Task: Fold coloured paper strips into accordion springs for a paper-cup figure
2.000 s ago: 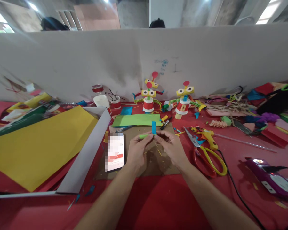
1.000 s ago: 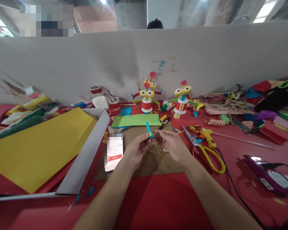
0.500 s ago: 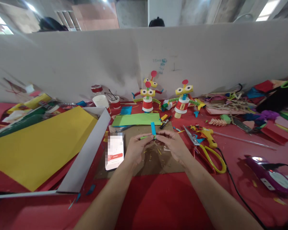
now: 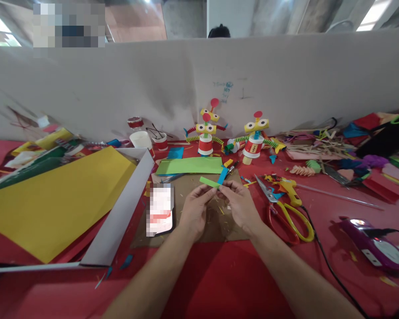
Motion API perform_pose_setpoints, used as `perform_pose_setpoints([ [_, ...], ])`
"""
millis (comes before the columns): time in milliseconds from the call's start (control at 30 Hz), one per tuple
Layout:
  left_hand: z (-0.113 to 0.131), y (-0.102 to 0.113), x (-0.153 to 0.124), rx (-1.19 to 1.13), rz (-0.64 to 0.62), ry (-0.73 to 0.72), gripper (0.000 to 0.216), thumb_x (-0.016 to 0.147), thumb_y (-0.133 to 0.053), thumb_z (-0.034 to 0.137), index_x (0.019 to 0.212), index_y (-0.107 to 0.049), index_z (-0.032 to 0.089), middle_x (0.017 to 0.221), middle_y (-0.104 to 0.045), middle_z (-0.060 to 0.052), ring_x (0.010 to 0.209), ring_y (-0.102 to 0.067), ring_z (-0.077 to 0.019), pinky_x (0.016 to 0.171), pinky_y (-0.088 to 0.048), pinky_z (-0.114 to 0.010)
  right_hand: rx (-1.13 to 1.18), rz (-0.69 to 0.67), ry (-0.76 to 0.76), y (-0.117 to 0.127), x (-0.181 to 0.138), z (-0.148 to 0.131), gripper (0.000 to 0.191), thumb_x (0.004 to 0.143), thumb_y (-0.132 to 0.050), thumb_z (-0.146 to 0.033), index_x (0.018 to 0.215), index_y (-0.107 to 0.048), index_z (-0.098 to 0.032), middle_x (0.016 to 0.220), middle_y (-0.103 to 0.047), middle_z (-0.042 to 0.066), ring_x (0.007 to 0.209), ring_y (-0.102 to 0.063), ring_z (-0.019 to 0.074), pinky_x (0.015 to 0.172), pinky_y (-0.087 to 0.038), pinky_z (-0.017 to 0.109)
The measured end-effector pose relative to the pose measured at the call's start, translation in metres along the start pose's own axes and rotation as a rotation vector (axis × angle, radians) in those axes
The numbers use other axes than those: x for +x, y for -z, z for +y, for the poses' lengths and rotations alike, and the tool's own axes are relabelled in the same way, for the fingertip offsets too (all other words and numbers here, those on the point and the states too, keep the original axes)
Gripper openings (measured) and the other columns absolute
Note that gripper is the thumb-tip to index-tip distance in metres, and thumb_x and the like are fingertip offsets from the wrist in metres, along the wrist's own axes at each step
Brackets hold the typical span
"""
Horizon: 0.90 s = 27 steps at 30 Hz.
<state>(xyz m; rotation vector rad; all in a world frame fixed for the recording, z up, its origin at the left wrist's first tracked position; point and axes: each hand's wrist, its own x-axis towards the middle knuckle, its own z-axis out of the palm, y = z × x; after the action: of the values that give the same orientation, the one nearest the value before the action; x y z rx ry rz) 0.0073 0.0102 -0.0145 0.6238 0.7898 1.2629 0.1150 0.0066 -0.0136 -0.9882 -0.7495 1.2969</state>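
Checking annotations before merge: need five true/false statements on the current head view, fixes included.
1. The left hand and right hand pinch a green strip and a blue strip where these meet. True.
2. The scissors lie beside the glue gun. True.
3. The right hand holds the scissors. False: they lie on the red tabletop.
4. The phone lies left of the left hand. True.
5. The glue gun lies left of the phone. False: it lies right of both hands.
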Motion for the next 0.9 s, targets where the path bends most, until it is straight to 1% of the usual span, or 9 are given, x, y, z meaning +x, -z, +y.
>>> perform_pose_setpoints([
  [167,-0.006,-0.006,-0.004,-0.079,0.101,0.04,0.023,0.058,-0.078,0.016,0.079,-0.067,0.015,0.079,-0.069,0.0,0.075,-0.062,-0.0089,0.077,-0.044,-0.02,0.072,0.031,0.021,-0.004,-0.005,0.011,0.014,0.066,-0.07,-0.027,0.074,-0.062,-0.019,0.072,-0.063,-0.002,0.067,-0.057,0.0106,0.068,-0.044,0.025],
  [300,-0.01,-0.007,-0.007,-0.093,0.115,0.088,0.022,0.058,-0.079,0.02,0.077,-0.068,0.016,0.077,-0.069,-0.001,0.073,-0.062,-0.0094,0.076,-0.045,-0.021,0.118,0.074,-0.001,-0.01,-0.01,0.018,0.017,0.066,-0.07,-0.029,0.077,-0.061,-0.02,0.074,-0.064,-0.002,0.069,-0.058,0.0121,0.069,-0.046,0.026],
  [433,-0.006,-0.004,-0.004,-0.075,0.125,0.064,0.018,0.058,-0.078,0.021,0.072,-0.069,0.015,0.072,-0.068,-0.001,0.069,-0.061,-0.0094,0.073,-0.046,-0.021,0.135,0.071,-0.003,-0.013,-0.013,0.017,0.017,0.065,-0.07,-0.029,0.075,-0.06,-0.02,0.076,-0.064,-0.001,0.073,-0.059,0.0128,0.074,-0.046,0.028],
  [500,0.0,-0.001,-0.002,-0.045,0.115,0.068,0.015,0.061,-0.076,0.022,0.071,-0.069,0.014,0.07,-0.068,-0.002,0.068,-0.061,-0.0104,0.07,-0.047,-0.022,0.082,0.014,-0.018,-0.009,-0.012,0.013,0.018,0.063,-0.07,-0.025,0.076,-0.06,-0.02,0.077,-0.063,-0.001,0.075,-0.059,0.0132,0.074,-0.045,0.028],
  [600,0.013,0.004,0.002,0.015,0.092,0.083,0.016,0.064,-0.074,0.025,0.074,-0.07,0.014,0.074,-0.069,-0.005,0.07,-0.063,-0.0128,0.066,-0.048,-0.023,-0.03,-0.056,-0.006,0.002,-0.006,0.002,0.026,0.062,-0.069,-0.021,0.087,-0.06,-0.023,0.083,-0.062,-0.003,0.076,-0.057,0.0126,0.072,-0.044,0.027],
  [633,0.017,0.005,0.002,0.061,0.085,0.081,0.017,0.064,-0.074,0.025,0.076,-0.07,0.013,0.075,-0.069,-0.006,0.069,-0.063,-0.0129,0.064,-0.048,-0.023,-0.061,-0.067,0.004,0.006,-0.003,-0.003,0.028,0.064,-0.067,-0.022,0.09,-0.059,-0.025,0.084,-0.062,-0.003,0.075,-0.057,0.0123,0.071,-0.044,0.027],
  [700,0.025,0.006,0.002,0.19,0.081,0.051,0.02,0.062,-0.076,0.024,0.077,-0.071,0.013,0.074,-0.07,-0.007,0.066,-0.062,-0.0122,0.061,-0.047,-0.022,-0.139,-0.089,0.039,0.014,0.001,-0.012,0.026,0.067,-0.066,-0.027,0.092,-0.059,-0.026,0.087,-0.062,-0.003,0.076,-0.056,0.0123,0.07,-0.043,0.027],
  [800,0.029,0.005,0.0,0.368,0.042,0.012,0.019,0.06,-0.077,0.024,0.076,-0.073,0.012,0.071,-0.07,-0.007,0.062,-0.061,-0.0117,0.061,-0.047,-0.022,-0.376,-0.154,0.087,0.021,0.006,-0.022,0.021,0.066,-0.068,-0.033,0.085,-0.063,-0.025,0.084,-0.062,-0.002,0.075,-0.054,0.0138,0.067,-0.042,0.027],
  [900,0.029,0.005,-0.002,0.441,-0.034,0.04,0.019,0.06,-0.077,0.024,0.075,-0.074,0.014,0.071,-0.071,-0.007,0.062,-0.061,-0.0131,0.062,-0.048,-0.024,-0.516,-0.208,0.082,0.023,0.007,-0.021,0.015,0.065,-0.068,-0.036,0.073,-0.065,-0.023,0.067,-0.06,-0.001,0.062,-0.05,0.014,0.055,-0.039,0.026],
])
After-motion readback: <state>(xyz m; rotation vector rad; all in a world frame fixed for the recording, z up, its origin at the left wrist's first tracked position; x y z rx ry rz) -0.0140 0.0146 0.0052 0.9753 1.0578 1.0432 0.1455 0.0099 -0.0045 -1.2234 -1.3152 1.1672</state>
